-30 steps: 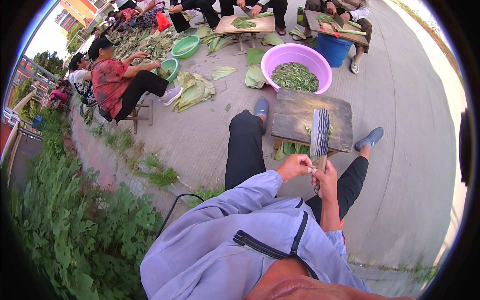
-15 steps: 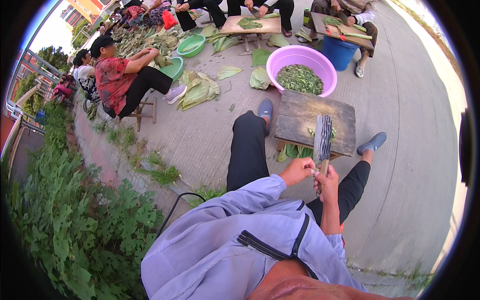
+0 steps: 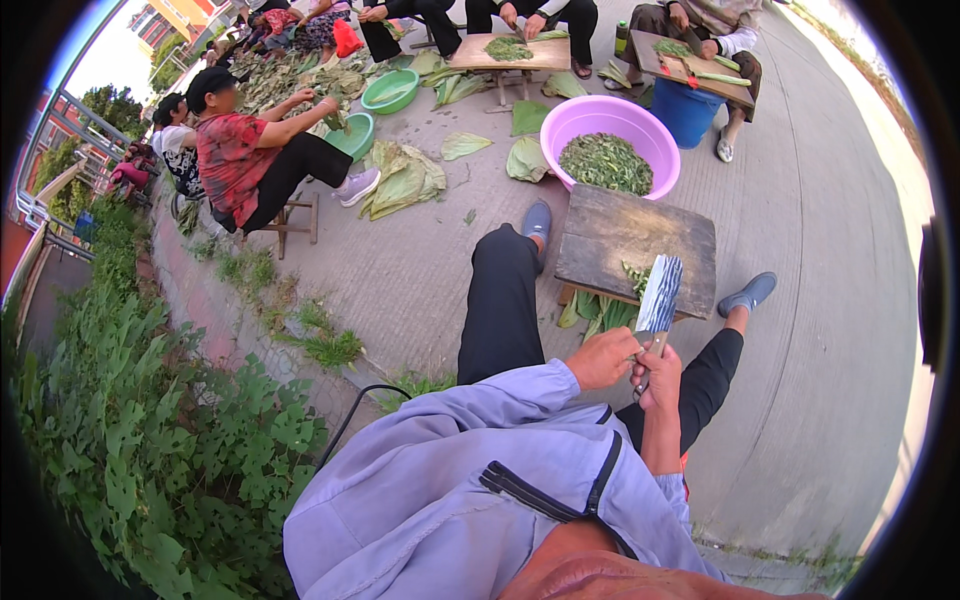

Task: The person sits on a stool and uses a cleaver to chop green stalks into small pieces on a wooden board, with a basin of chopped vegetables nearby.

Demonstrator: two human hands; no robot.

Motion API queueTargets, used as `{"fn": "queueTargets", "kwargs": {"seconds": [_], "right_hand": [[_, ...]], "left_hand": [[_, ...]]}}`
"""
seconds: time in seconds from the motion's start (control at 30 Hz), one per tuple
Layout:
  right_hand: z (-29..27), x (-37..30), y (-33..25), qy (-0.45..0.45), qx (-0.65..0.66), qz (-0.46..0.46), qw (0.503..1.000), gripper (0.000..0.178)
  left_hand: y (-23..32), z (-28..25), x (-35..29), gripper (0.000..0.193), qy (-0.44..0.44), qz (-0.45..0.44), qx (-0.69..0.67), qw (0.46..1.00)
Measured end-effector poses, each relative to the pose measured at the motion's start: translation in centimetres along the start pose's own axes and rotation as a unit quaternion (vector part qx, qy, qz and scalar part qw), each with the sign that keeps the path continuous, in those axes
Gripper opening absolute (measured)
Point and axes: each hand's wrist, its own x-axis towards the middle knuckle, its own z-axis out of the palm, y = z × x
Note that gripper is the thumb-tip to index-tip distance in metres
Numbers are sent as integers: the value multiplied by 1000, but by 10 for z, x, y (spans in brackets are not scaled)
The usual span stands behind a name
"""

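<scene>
Our right hand [image 3: 657, 382] grips a broad, pale-handled metal cleaver [image 3: 661, 293] pointing just past twelve o'clock; our left hand [image 3: 605, 360] is bunched close by its handle — whether it pinches anything we cannot tell — so we'd best keep those fingertips off the edge. Beyond, at twelve, a dark rectangular wooden board [image 3: 625, 237] bears chopped green leaves [image 3: 634, 278], then a round purple plastic tub [image 3: 610, 116] holds a heap more; toward ten sits a round green plastic basin [image 3: 352, 140], contents unclear.
</scene>
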Motion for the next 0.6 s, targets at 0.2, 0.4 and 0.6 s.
{"fn": "queueTargets", "kwargs": {"seconds": [0.2,0.4,0.6], "right_hand": [[-5,-2,-5,-27,-2,19,999,24],[3,-11,-18,-64,18,6,998,25],[-2,-3,-10,-89,-10,-26,996,29]], "left_hand": [[-9,4,0,14,-4,44,46,998],[-23,13,2,1,34,-91,-125,987],[-37,15,7,5,-2,-219,-367,904]]}}
